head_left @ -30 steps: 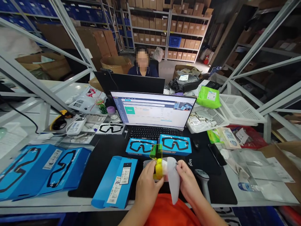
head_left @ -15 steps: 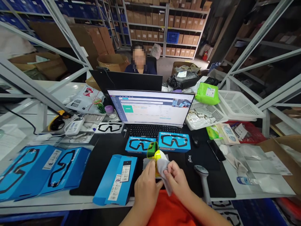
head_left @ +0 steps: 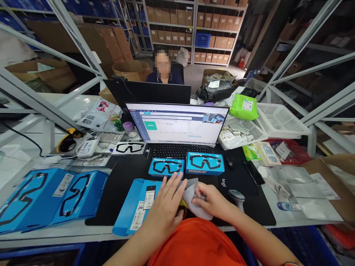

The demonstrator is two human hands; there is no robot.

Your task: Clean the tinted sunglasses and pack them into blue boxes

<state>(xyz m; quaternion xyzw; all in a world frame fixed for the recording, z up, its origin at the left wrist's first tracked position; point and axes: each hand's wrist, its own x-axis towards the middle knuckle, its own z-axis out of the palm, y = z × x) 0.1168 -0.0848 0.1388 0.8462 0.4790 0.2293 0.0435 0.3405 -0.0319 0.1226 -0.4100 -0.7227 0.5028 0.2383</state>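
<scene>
My left hand (head_left: 168,201) has its fingers stretched upward and its thumb below, against yellow-lensed glasses (head_left: 182,203) that are mostly hidden behind the hand and a cloth. Pinched in my right hand (head_left: 209,199) is the grey cloth (head_left: 191,197), which lies against the glasses. Left of my left hand, a blue box (head_left: 128,207) with printed labels lies on the black mat (head_left: 107,197). Beyond my hands are two blue eyewear boxes, a smaller one (head_left: 158,169) and a larger one (head_left: 203,167).
A monitor (head_left: 177,129) and keyboard (head_left: 166,150) stand ahead. Two large blue boxes (head_left: 80,210) fill the left side. To the right are a scanner (head_left: 237,197), a phone (head_left: 253,173) and white baskets (head_left: 283,118). Another person (head_left: 166,75) sits behind the monitors.
Both hands and the glasses have come lower and nearer my body. My left fingers have straightened and spread upward. The cloth now covers more of the yellow lens.
</scene>
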